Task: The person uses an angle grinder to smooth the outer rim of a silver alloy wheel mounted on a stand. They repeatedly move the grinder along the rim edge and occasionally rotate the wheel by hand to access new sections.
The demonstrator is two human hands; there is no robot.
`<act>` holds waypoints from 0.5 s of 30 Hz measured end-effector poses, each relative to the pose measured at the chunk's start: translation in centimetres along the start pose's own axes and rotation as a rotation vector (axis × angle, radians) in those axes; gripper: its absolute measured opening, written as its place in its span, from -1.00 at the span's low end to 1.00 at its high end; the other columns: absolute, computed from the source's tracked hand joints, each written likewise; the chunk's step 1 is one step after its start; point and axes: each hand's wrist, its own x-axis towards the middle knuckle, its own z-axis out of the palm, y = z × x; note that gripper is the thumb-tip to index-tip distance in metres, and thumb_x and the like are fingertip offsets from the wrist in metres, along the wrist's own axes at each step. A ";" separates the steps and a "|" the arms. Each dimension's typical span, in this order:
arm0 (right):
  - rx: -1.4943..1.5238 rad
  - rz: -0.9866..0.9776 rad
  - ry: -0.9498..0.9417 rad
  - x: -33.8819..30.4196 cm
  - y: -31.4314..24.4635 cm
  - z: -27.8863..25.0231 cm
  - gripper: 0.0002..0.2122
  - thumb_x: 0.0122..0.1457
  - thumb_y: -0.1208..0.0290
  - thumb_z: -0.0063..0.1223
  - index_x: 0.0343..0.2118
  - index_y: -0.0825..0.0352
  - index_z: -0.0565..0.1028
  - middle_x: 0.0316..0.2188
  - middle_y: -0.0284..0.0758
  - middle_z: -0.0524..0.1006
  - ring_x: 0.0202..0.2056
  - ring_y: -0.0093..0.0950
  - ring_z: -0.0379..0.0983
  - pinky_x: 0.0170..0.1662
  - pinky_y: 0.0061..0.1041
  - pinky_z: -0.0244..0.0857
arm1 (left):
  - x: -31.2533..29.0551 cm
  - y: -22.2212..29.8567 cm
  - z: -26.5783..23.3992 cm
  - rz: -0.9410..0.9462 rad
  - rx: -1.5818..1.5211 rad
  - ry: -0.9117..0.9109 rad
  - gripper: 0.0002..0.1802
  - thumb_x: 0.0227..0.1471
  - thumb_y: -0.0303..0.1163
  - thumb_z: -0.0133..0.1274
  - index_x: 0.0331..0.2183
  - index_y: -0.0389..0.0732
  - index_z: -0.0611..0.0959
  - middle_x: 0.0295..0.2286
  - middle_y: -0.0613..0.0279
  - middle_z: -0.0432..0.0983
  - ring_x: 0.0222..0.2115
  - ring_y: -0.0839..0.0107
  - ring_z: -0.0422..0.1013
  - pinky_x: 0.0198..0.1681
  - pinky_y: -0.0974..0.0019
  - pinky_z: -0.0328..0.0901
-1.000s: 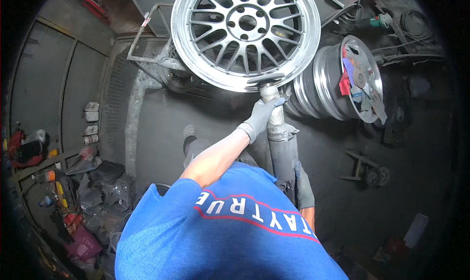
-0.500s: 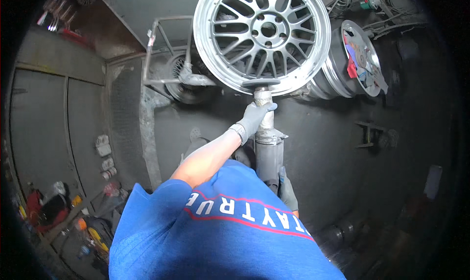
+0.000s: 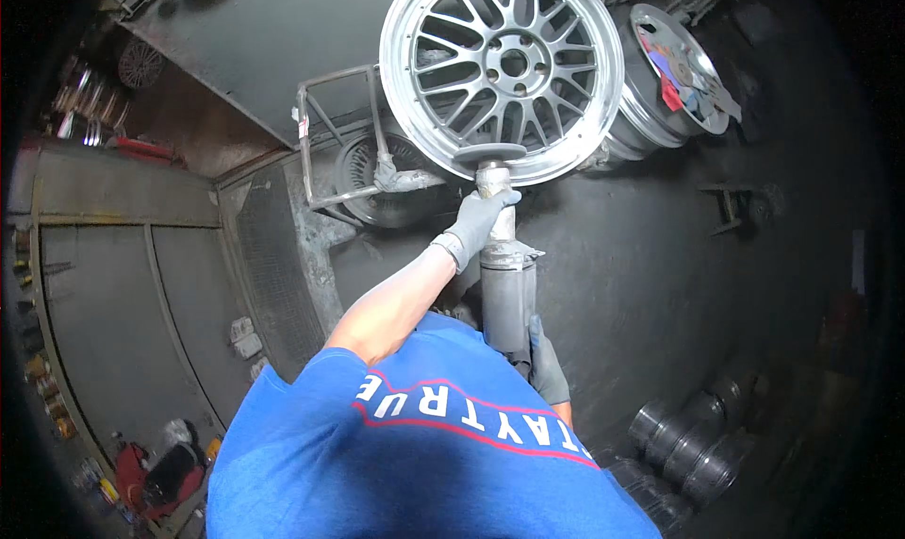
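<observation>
A multi-spoke alloy wheel (image 3: 511,41) with grey spokes and a shiny wide lip stands facing me at the top of the view. My left hand (image 3: 476,220), in a grey glove, is wrapped around the pale, wrapped neck of an angle grinder (image 3: 509,298). Lower down, my gloved right hand (image 3: 547,364) closes around the rear of the grinder's grey body, partly hidden behind it and my shirt. At the grinder's far end, a flat round disc (image 3: 490,152) overlaps the wheel's lower lip; whether it touches is hard to tell.
A metal tube frame (image 3: 304,148) stands left of the wheel, with another spoked wheel (image 3: 363,176) behind it. To the right, a rim (image 3: 650,100) lies on its side with cloths and scraps (image 3: 683,77) on it. Several dark rims (image 3: 693,449) are stacked at lower right.
The grinder and both hands have shifted slightly left, the disc moving left along the wheel's lower lip. My view has turned, bringing more stacked rims into sight at lower right.
</observation>
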 end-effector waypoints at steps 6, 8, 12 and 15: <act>-0.075 -0.030 0.168 -2.4 0.1 -2.0 -0.28 0.52 -0.16 -0.05 0.39 0.48 0.40 0.29 -0.09 0.53 0.21 -0.25 0.53 0.28 -0.29 0.41 | -0.5 -1.8 3.1 -0.085 -0.074 -0.122 -0.40 0.02 -0.22 0.53 0.02 -0.29 0.67 -0.20 0.14 0.69 -0.27 0.30 0.64 -0.15 0.17 0.53; -0.086 -0.036 0.181 -3.1 -0.1 -2.0 -0.28 0.52 -0.16 -0.04 0.40 0.48 0.39 0.29 -0.10 0.53 0.21 -0.25 0.52 0.28 -0.28 0.40 | -1.0 -1.6 3.4 -0.103 -0.094 -0.141 -0.38 0.03 -0.22 0.52 0.04 -0.29 0.66 -0.18 0.14 0.68 -0.24 0.30 0.63 -0.14 0.17 0.53; -0.183 -0.039 0.197 -3.3 -0.9 -1.1 -0.28 0.52 -0.16 -0.03 0.39 0.47 0.39 0.28 -0.10 0.53 0.21 -0.23 0.52 0.26 -0.27 0.42 | -1.3 -1.2 2.4 -0.060 -0.104 -0.136 -0.39 0.04 -0.23 0.51 0.05 -0.29 0.65 -0.17 0.14 0.68 -0.22 0.31 0.63 -0.12 0.18 0.53; -0.194 -0.056 0.168 -3.0 -1.3 1.1 -0.25 0.52 -0.24 -0.12 0.37 0.45 0.42 0.19 -0.11 0.61 0.11 -0.28 0.61 0.15 -0.27 0.52 | -1.7 -0.1 1.1 -0.017 -0.095 -0.082 -0.41 0.06 -0.24 0.50 0.05 -0.30 0.66 -0.17 0.15 0.69 -0.23 0.33 0.64 -0.12 0.19 0.53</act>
